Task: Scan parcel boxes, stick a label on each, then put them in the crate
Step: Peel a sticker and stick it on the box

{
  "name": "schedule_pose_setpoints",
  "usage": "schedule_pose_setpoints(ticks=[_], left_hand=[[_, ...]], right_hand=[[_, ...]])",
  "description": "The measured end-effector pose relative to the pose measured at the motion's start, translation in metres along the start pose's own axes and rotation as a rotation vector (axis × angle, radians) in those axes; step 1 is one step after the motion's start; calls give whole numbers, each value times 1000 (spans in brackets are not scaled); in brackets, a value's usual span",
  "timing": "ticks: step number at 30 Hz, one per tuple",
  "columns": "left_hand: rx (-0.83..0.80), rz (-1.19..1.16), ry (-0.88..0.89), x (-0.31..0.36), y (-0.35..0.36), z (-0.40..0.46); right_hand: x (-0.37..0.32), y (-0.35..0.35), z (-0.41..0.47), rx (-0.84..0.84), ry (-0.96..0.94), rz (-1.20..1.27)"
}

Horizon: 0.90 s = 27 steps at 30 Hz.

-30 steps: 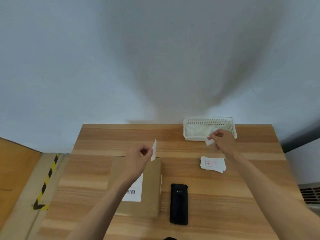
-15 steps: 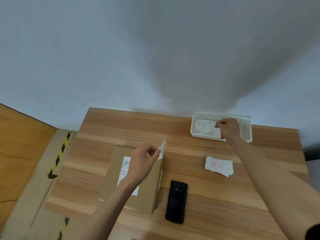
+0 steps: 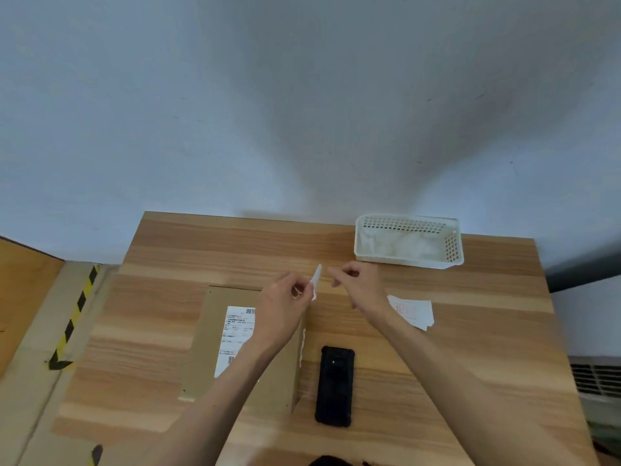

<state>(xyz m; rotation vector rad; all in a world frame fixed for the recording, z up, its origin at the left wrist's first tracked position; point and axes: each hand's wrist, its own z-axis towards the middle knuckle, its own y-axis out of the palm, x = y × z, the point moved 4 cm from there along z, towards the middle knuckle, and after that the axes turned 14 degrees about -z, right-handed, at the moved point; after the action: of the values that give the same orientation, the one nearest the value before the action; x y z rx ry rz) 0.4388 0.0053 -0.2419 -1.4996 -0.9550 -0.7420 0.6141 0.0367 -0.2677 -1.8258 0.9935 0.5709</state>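
1. The label [image 3: 316, 280], a small white slip seen nearly edge-on, is pinched by the left hand [image 3: 284, 306] above the box's far right corner.
2. The box [image 3: 205, 358], flat brown cardboard with a white printed sheet [image 3: 237, 334], lies on the table [image 3: 151, 297].
3. The right hand [image 3: 361, 287], fingers curled and holding nothing, hovers just beside the label.
4. A black scanner [image 3: 334, 386] lies right of the box.
5. A label stack [image 3: 411, 311] and white basket [image 3: 408, 242] lie beyond.

The left hand [image 3: 285, 304] is pinching a small white label [image 3: 316, 280] above the parcel box [image 3: 242, 344], which is lying flat on the surface [image 3: 161, 297]. The right hand [image 3: 359, 284], fingers curled, is hovering just beside the label at 3 o'clock. A black scanner [image 3: 334, 386] is lying at the box's 3 o'clock; a white basket [image 3: 408, 242] is standing at 1 o'clock.
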Motion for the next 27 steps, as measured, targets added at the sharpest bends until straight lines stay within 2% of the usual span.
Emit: schedule_pose_setpoints(ticks=[8, 14, 17, 19, 23, 27], left_hand=[[-17, 79, 176, -16, -34, -19], [-79, 84, 252, -40, -75, -32], [-146, -78, 152, -58, -102, -36], [-103, -212, 97, -70, -122, -37], [46, -322, -84, -104, -155, -36], [7, -467, -311, -130, -167, -37]], right_hand=[[-47, 55, -52, 81, 10, 100], [-60, 94, -71, 148, 39, 49], [-65, 113, -81, 187, 61, 71], [-68, 123, -87, 210, 65, 68], [-75, 139, -102, 235, 60, 60], [-79, 152, -111, 214, 42, 75]])
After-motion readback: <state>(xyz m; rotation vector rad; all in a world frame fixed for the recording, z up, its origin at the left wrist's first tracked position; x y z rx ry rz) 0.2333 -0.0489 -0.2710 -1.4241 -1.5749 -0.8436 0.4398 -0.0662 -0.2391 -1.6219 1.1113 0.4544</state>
